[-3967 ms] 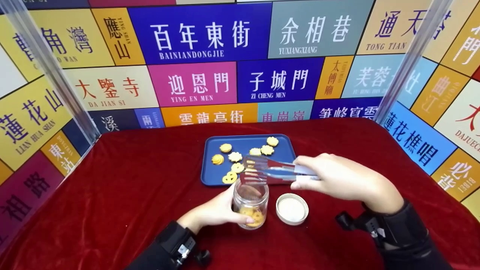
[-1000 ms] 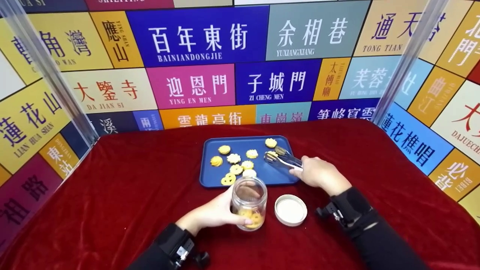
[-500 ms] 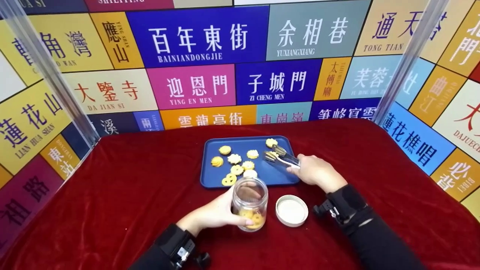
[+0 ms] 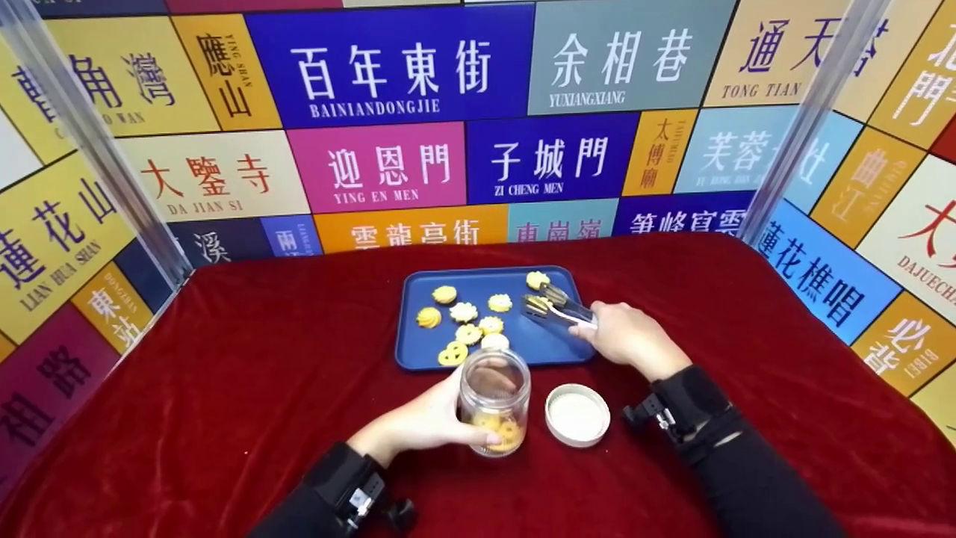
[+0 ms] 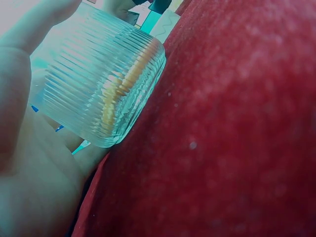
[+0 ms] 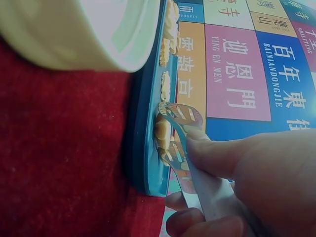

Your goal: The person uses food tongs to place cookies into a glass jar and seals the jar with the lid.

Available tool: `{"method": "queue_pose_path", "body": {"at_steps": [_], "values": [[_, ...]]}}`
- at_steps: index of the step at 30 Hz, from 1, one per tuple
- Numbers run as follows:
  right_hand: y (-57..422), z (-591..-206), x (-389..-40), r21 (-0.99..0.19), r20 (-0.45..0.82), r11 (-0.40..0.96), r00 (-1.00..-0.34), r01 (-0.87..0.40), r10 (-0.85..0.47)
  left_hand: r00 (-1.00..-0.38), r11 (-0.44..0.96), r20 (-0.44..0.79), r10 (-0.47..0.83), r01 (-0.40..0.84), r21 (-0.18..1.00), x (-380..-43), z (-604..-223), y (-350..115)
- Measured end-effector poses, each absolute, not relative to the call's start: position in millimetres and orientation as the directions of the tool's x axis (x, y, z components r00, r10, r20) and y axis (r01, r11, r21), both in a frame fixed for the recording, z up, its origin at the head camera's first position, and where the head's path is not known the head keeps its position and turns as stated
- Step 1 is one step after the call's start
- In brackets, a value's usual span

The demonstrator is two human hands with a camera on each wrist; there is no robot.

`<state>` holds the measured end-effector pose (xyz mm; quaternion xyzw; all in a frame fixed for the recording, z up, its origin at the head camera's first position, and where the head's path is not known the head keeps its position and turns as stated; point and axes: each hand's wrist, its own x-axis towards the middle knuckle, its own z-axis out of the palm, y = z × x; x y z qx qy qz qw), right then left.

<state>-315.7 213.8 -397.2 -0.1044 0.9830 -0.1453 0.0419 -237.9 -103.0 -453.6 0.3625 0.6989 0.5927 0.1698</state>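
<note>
My left hand (image 4: pixel 429 420) grips a clear ribbed glass jar (image 4: pixel 494 403) around its side. The jar stands upright with its mouth uncovered, and a few yellow cookies (image 5: pixel 116 96) lie at its bottom. With my right hand (image 4: pixel 631 338) I hold metal tongs (image 4: pixel 560 308) over the right part of the blue tray (image 4: pixel 418 359). In the right wrist view, the slotted tong heads sit on either side of a cookie (image 6: pixel 162 131) on the tray. Whether they press on it I cannot tell. More cookies (image 4: pixel 464 311) in flower, swirl and pretzel shapes lie on the tray.
A round cream lid (image 4: pixel 577 415) lies inside up on the red cloth (image 4: pixel 299 336), right of the jar. Behind the cloth rises a wall of coloured name panels (image 4: pixel 388 67), with clear upright posts (image 4: pixel 806 134) at both sides.
Since the first frame, my right hand has carried the tongs from above the jar's mouth to the tray's right side. In the last second they barely move. My left hand keeps holding the jar.
</note>
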Motion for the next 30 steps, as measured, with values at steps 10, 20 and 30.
{"method": "queue_pose_path", "body": {"at_steps": [10, 20, 30], "values": [[218.4, -372.2, -310.0, -0.328, 0.013, 0.912, -0.967, -0.246, -0.256, -0.681, 0.033, 0.194, 0.706, 0.304, 0.952, -238.1, -453.2, -103.5], [221.0, -339.0, -289.3, -0.310, 0.089, 0.906, -0.958, -0.287, -0.273, -0.683, 0.032, 0.196, 0.703, 0.305, 0.952, -238.8, -454.5, -103.3], [217.2, -308.1, -255.0, -0.310, 0.158, 0.874, -0.927, -0.373, -0.340, -0.678, 0.030, 0.193, 0.709, 0.303, 0.953, -239.2, -455.8, -102.3]]}}
